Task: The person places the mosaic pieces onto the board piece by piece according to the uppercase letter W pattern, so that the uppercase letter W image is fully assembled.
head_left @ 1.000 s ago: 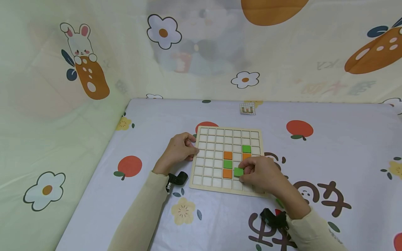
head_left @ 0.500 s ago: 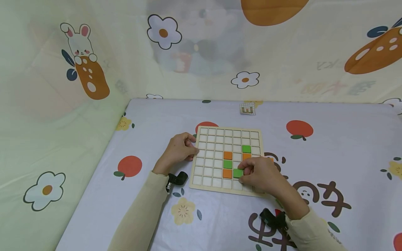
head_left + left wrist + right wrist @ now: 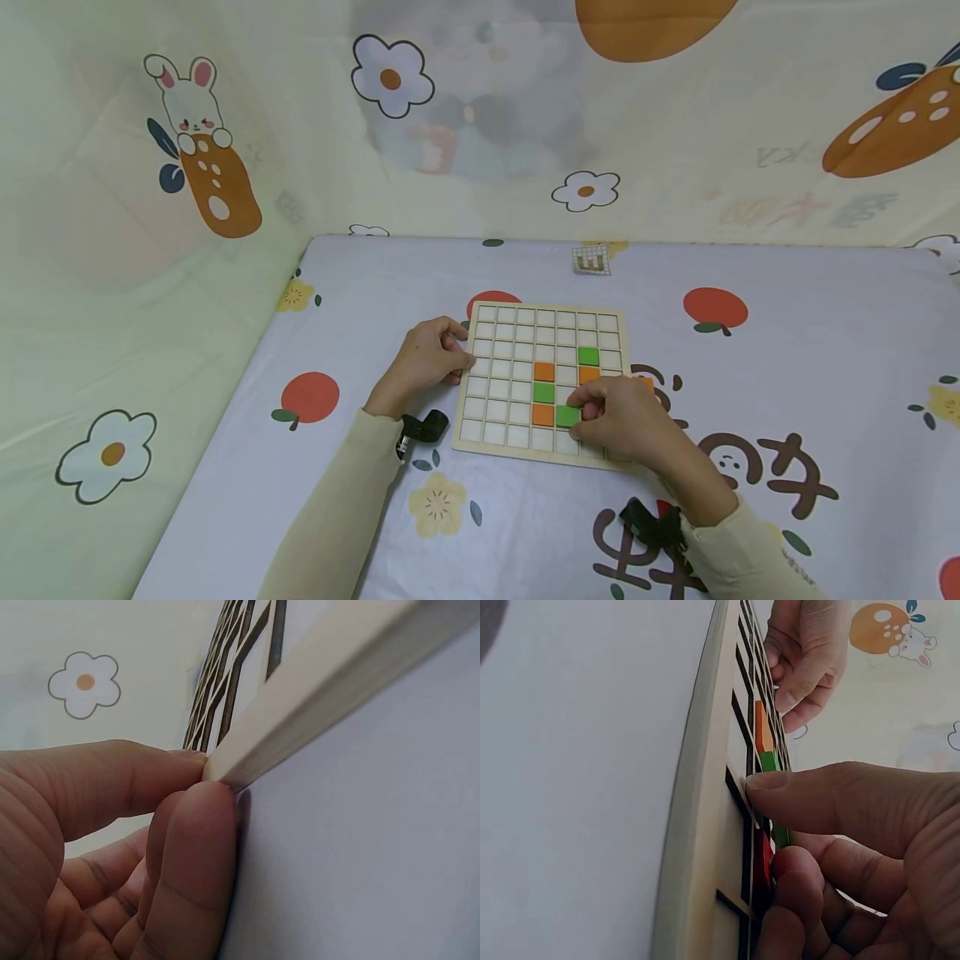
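Observation:
A pale wooden grid board (image 3: pixel 517 450) lies flat on the cloth. My left hand (image 3: pixel 429 358) pinches its left edge between thumb and finger, as the left wrist view shows close up. Over the lower right cells, my right hand (image 3: pixel 626 417) holds a green square tile (image 3: pixel 567 416) by its right side. That tile lies at the cell beside an orange tile (image 3: pixel 542 415); whether it sits fully flat I cannot tell. Above are a green tile (image 3: pixel 543 392) and another orange tile (image 3: pixel 544 372). A red tile (image 3: pixel 762 859) shows beneath my right fingers in the right wrist view.
Further right on the board are a green tile (image 3: pixel 588 357) and an orange tile (image 3: pixel 589 375). An orange piece (image 3: pixel 648 382) shows beyond the board's right edge, partly behind my hand. A small printed grid card (image 3: pixel 592 260) lies at the back, before the patterned cloth wall (image 3: pixel 480 200).
The green tile in my right hand has shifted slightly down and left into line with the cell beside the lower orange tile. My left hand and the board have stayed put.

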Demonstrator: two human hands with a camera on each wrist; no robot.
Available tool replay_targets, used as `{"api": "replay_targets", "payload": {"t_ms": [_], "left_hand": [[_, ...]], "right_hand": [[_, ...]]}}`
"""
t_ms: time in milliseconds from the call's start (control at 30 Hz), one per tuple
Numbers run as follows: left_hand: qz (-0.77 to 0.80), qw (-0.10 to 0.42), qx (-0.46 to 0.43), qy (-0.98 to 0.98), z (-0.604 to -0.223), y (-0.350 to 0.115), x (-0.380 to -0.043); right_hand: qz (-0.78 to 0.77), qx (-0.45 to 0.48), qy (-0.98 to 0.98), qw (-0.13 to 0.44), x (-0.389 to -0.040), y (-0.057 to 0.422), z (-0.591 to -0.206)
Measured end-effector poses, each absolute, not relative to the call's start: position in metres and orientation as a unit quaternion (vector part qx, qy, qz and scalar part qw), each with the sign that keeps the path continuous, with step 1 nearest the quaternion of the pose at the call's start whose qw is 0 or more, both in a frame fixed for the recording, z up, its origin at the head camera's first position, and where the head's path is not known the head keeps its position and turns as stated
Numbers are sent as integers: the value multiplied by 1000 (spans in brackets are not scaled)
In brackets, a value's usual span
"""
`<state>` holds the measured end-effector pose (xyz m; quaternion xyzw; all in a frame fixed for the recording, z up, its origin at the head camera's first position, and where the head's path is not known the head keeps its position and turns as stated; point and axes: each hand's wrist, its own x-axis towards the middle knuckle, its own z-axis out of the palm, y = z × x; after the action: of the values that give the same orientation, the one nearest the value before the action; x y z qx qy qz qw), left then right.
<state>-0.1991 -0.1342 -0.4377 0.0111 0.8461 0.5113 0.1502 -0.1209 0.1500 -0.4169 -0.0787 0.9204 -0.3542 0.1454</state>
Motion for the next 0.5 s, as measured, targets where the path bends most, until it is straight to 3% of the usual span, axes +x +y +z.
{"api": "replay_targets", "payload": {"t_ms": [500], "left_hand": [[507,149,9,849,-437,-134,-200]], "right_hand": [[-352,-69,921,153,-121,148,-416]]}}
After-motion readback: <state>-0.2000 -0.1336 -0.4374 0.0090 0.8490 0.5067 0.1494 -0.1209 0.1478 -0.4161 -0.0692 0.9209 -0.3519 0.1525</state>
